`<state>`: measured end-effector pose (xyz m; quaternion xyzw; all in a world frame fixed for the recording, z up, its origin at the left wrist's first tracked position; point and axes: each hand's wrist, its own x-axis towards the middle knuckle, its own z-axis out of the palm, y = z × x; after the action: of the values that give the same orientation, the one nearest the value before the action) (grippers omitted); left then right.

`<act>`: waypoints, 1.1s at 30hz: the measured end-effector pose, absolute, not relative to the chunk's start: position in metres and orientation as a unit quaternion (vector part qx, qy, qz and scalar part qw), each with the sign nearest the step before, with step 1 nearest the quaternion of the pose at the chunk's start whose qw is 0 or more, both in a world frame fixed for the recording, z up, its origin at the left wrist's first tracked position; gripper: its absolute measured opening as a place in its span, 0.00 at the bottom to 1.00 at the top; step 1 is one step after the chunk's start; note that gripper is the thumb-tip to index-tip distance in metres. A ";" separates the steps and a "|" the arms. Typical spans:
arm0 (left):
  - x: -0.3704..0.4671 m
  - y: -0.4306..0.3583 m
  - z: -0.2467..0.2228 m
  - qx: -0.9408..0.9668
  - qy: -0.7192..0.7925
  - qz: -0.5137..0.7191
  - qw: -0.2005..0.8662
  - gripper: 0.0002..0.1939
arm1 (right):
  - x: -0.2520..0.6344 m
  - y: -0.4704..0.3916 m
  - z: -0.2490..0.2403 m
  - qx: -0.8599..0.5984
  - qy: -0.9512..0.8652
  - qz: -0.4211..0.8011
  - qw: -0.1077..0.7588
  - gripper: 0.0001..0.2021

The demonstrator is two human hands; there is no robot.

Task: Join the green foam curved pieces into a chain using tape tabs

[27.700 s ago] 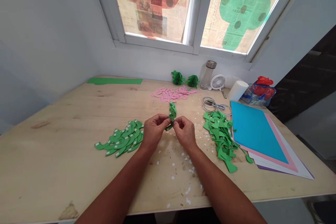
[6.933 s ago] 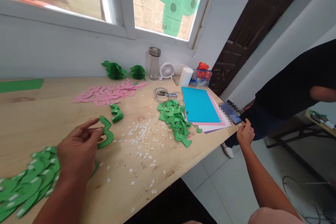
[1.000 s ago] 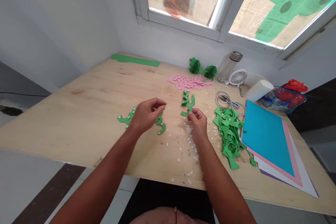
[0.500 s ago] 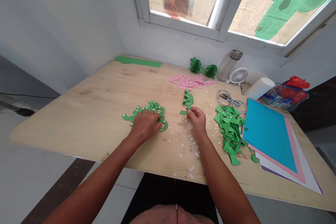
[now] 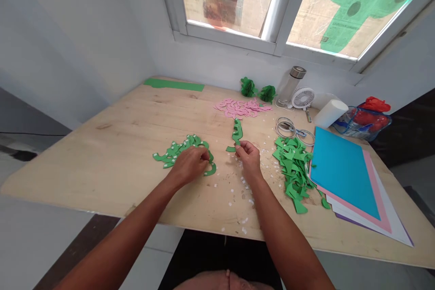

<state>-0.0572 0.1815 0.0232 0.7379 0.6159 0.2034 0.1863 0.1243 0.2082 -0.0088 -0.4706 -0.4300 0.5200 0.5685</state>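
Note:
My right hand pinches the near end of a joined chain of curved green paper pieces, which stretches away from me over the table. At the right side of a pile of curved green paper cutouts, my left hand is closed with its fingertips together. What those fingertips hold, if anything, is hidden. One curved cutout lies just by them. Small white squares show on many of the cutouts in the pile.
Pink paper cutouts and two green paper ornaments lie at the back. Right are green scraps, scissors, coloured sheets, a white roll, a fan and a bottle. White bits litter the near table.
My left hand has drawn its fingers together and shifted toward the pile's right edge. My right hand still holds the green chain. The whole view has moved slightly.

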 end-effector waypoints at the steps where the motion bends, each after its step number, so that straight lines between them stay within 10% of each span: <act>1: -0.057 0.183 0.025 0.723 0.609 0.235 0.225 0.04 | 0.124 0.209 -0.009 -0.472 -0.427 0.521 0.569 0.09; 10: -0.049 0.204 0.038 0.538 0.489 0.439 0.529 0.07 | 0.123 0.209 -0.008 -0.471 -0.425 0.518 0.573 0.09; 33: -0.026 0.223 0.020 0.486 0.446 0.524 0.540 0.09 | 0.118 0.205 -0.008 -0.417 -0.459 0.568 0.541 0.08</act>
<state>-0.0258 0.2232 0.0202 0.4856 0.4457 0.5237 0.5397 0.1177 0.2049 -0.0081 -0.4171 -0.4589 0.5679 0.5413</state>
